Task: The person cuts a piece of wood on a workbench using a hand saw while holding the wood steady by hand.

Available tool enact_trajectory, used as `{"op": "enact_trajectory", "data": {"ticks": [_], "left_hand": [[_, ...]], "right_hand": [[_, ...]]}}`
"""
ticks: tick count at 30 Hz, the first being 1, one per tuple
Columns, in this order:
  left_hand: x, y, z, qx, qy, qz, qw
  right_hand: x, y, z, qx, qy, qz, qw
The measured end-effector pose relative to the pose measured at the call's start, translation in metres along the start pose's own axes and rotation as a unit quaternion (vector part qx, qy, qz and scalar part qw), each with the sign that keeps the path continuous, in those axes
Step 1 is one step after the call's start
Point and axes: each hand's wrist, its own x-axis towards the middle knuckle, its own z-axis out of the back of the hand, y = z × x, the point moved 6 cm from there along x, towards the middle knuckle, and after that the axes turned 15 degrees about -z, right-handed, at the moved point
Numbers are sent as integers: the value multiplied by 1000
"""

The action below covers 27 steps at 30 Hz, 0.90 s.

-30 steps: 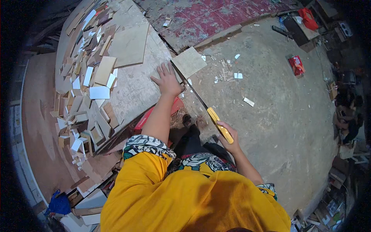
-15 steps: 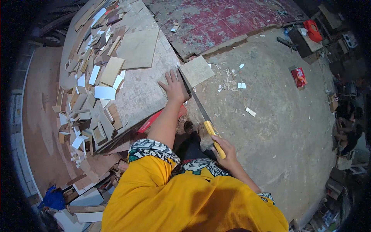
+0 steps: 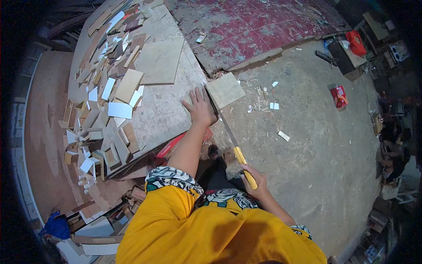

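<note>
My left hand [image 3: 202,110] lies with fingers spread, palm down at the right edge of the wooden worktable, beside the blade of a handsaw. My right hand [image 3: 257,180] is wrapped round the yellow handle of that handsaw [image 3: 240,155], low and in front of my body. Its long narrow blade slants up and left, close along my left hand's thumb-free side and the table edge. Whether the teeth touch wood is hard to tell. A square plywood piece [image 3: 226,90] lies just right of the blade's far end.
The worktable [image 3: 162,103] carries a large plywood panel [image 3: 160,61] and a heap of wood and white offcuts [image 3: 119,110]. Small scraps [image 3: 262,99] litter the concrete floor, with a red box [image 3: 339,97] farther right. A raised red-tiled floor [image 3: 246,31] lies beyond.
The whole view has shifted slightly, with the table and floor lower in the picture. My right hand and the handsaw sit a little nearer my body; my left hand stays on the table edge.
</note>
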Motion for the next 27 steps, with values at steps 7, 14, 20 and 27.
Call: {"op": "enact_trajectory", "data": {"ticks": [7, 14, 20, 27], "left_hand": [[4, 3, -9, 30, -9, 1, 999], [0, -1, -1, 10, 9, 2, 1000], [1, -1, -4, 10, 9, 1, 1000], [2, 0, -2, 1, 1, 1, 1000]], "right_hand": [[-3, -3, -7, 32, 19, -40, 998], [7, -35, 17, 205, 51, -197, 957], [8, -17, 17, 98, 20, -73, 992], [0, 3, -9, 8, 14, -10, 1000]]}}
